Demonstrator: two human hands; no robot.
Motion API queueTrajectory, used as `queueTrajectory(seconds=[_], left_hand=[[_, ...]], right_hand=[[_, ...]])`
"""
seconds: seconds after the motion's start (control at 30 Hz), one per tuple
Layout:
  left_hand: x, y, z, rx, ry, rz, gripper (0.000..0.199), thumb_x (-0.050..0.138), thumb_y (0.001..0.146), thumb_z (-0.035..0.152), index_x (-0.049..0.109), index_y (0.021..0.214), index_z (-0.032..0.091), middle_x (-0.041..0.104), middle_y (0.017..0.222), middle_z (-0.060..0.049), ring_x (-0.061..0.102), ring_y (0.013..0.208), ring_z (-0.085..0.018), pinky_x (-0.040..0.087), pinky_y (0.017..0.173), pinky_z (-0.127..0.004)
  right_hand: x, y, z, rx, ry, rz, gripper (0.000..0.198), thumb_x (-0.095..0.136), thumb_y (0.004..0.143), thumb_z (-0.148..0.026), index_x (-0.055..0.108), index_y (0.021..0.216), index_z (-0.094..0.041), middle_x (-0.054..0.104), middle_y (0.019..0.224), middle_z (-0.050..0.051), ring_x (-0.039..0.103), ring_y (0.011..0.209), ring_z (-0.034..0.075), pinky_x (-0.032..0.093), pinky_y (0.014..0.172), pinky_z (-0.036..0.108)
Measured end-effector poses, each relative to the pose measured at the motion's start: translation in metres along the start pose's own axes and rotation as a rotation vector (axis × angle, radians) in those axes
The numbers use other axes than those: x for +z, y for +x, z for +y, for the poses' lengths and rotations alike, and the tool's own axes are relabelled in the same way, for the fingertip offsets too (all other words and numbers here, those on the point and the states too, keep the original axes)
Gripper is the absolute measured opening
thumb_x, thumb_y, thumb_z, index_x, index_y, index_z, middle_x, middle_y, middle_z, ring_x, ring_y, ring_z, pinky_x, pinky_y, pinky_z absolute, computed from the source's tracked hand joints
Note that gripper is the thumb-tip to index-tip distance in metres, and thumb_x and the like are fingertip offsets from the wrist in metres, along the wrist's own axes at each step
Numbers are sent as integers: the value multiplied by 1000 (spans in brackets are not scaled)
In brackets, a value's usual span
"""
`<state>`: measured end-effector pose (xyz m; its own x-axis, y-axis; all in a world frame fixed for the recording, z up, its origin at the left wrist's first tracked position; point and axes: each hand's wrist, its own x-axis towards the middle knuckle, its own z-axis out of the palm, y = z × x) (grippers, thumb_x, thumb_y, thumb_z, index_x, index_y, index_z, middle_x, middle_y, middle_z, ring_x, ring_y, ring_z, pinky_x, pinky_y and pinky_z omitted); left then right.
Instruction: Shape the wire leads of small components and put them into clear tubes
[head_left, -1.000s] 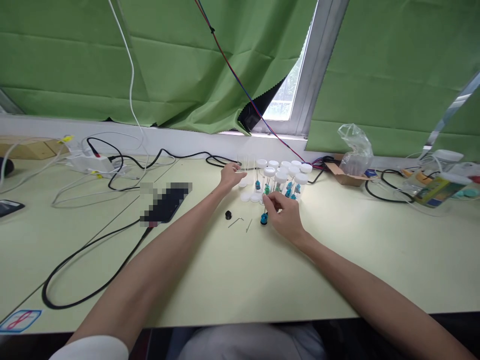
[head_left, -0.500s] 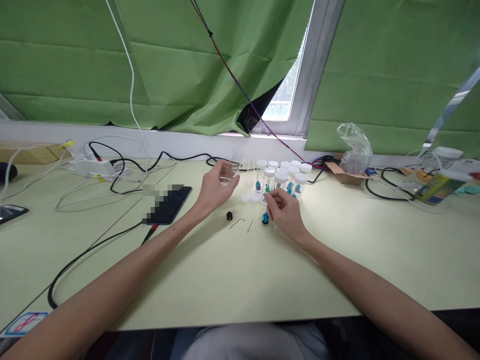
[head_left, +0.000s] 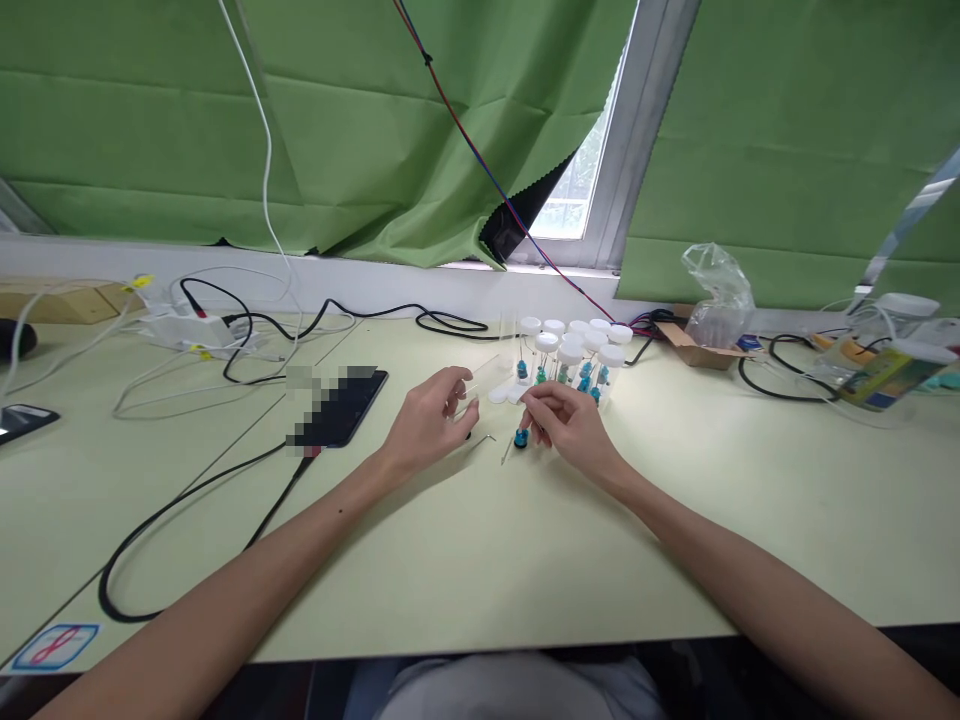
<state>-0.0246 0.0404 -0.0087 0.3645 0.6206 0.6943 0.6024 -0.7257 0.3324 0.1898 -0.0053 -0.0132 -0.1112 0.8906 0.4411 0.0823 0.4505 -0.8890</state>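
Note:
My left hand [head_left: 427,415] is curled around a clear plastic tube [head_left: 491,374], which lies tilted with one end toward the capped tubes. Between the thumb and fingers of my right hand [head_left: 574,425] is the thin stem of a small blue piece with a black base [head_left: 520,438], hanging low over the table. Two thin metal pins [head_left: 480,442] lie on the table between my hands. A small black piece [head_left: 469,435] is mostly hidden by my left fingers. Behind my right hand stand several clear tubes with white caps [head_left: 570,350], holding blue and green pieces. Loose white caps [head_left: 504,394] lie beside them.
A dark phone [head_left: 358,405], partly pixelated, lies left of my left hand with a black cable [head_left: 142,520] around it. A small cardboard box [head_left: 697,348] with a plastic bag stands at the back right. A yellow-green container [head_left: 877,378] sits farther right.
My left hand has come down and nearer, tipping the clear tube from upright toward my right hand. The blue piece has shifted slightly left. My left fingers now mostly cover the black piece.

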Motion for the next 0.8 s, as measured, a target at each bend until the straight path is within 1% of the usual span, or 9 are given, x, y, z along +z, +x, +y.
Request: queueTrajectory(seconds=[0.1, 0.17, 0.37, 0.5, 0.67, 0.8], left_hand=[[0, 0, 3, 8, -10, -5, 20, 57, 83, 23, 53, 102, 21, 57, 77, 2, 48, 58, -10, 42, 59, -24], [0, 0, 3, 2, -16, -24, 19, 57, 82, 23, 53, 101, 21, 55, 74, 3, 47, 57, -10, 41, 58, -24], [0, -1, 0, -7, -20, -112, 16, 55, 82, 23, 55, 98, 21, 53, 71, 4, 44, 54, -10, 39, 56, -24], [1, -3, 0, 10, -27, -159, 18, 55, 82, 22, 56, 100, 19, 54, 72, 4, 45, 54, -9, 39, 57, -24], [3, -5, 2, 25, -23, -220, 22, 53, 82, 21, 58, 104, 19, 55, 73, 3, 48, 58, -10, 40, 59, -24], [3, -6, 5, 50, -22, -260, 22, 53, 83, 21, 58, 104, 18, 57, 75, 2, 49, 59, -10, 40, 59, -24]], right_hand=[[0, 0, 0, -7, 14, 3, 25, 61, 92, -42, 61, 86, -18, 67, 69, 2, 54, 49, 11, 45, 46, 25], [-1, 0, -1, -29, 24, 45, 24, 60, 92, -42, 59, 87, -18, 66, 68, 1, 54, 48, 11, 45, 45, 25], [-2, -1, -11, -200, 18, 276, 17, 58, 96, -36, 57, 89, -20, 63, 68, 0, 59, 53, 12, 48, 50, 27], [-2, -2, -16, -317, -17, 406, 13, 56, 97, -31, 56, 90, -21, 60, 66, -3, 57, 52, 11, 48, 50, 26], [-1, -2, -21, -379, 4, 452, 10, 57, 97, -29, 55, 90, -21, 58, 63, -4, 56, 51, 11, 46, 49, 25], [-2, -2, -23, -338, 58, 438, 13, 58, 97, -32, 55, 90, -21, 58, 63, -4, 55, 49, 11, 46, 48, 26]])
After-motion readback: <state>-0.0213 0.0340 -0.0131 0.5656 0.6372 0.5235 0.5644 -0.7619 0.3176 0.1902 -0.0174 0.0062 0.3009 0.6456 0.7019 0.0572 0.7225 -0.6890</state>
